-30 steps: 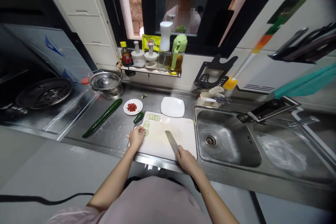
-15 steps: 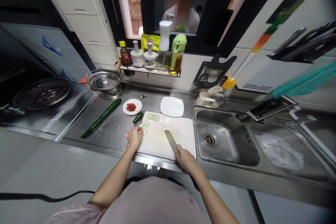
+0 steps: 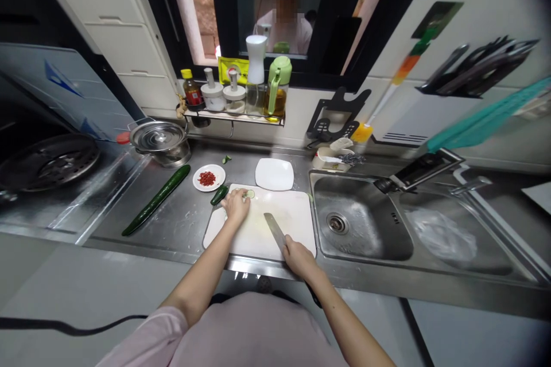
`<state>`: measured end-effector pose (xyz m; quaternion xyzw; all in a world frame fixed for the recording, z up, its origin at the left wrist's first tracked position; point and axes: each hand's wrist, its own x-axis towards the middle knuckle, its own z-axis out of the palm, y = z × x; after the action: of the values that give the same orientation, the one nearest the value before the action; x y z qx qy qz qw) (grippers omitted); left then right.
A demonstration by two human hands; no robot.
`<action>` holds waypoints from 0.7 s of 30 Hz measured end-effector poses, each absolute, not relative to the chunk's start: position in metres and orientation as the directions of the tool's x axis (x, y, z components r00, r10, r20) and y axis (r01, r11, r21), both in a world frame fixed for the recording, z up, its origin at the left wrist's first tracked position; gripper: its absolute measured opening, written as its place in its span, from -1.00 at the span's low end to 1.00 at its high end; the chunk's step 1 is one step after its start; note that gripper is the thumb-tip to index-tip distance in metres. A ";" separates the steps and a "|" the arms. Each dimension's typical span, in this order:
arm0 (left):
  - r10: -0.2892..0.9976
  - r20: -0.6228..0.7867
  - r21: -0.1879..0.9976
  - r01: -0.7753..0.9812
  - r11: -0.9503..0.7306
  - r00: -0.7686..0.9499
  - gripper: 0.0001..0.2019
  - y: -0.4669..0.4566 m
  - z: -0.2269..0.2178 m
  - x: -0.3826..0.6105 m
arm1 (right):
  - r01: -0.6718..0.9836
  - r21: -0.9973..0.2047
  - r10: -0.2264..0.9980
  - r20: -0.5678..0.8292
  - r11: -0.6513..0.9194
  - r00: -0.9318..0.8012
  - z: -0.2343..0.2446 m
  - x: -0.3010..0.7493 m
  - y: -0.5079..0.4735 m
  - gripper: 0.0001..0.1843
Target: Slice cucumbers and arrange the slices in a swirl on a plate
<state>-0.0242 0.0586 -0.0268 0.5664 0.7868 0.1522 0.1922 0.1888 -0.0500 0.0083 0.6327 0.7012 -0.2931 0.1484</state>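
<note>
My left hand [image 3: 236, 205] rests on the white cutting board [image 3: 297, 223] near its far left corner, its fingers closed over cucumber slices [image 3: 249, 194]. A short cucumber end piece [image 3: 218, 195] lies just left of the board. My right hand [image 3: 297, 256] is closed on the handle of a knife [image 3: 274, 230] whose blade lies flat over the board's near middle, pointing away from me.
A whole cucumber [image 3: 155, 200] lies on the steel counter at left. Behind the board sit a small plate of red chopped chili [image 3: 209, 178] and an empty white square plate [image 3: 274, 174]. A pot [image 3: 159, 139] stands at back left, a sink [image 3: 357, 223] at right.
My left hand moved from the board's near left edge toward the far corner, gathering the slices that lay there. The knife hand stayed in place. The camera shifted slightly.
</note>
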 end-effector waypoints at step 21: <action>0.997 -0.078 0.234 0.972 0.023 -0.005 -0.70 0.099 -0.037 -0.019 | 0.974 -0.226 0.805 -0.572 0.029 -0.157 0.004 0.191 -0.051 -0.64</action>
<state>-0.0191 0.0991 -0.0370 0.6966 0.7067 0.0565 0.1106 0.1908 -0.0508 0.0038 0.6328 0.7026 -0.2915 0.1448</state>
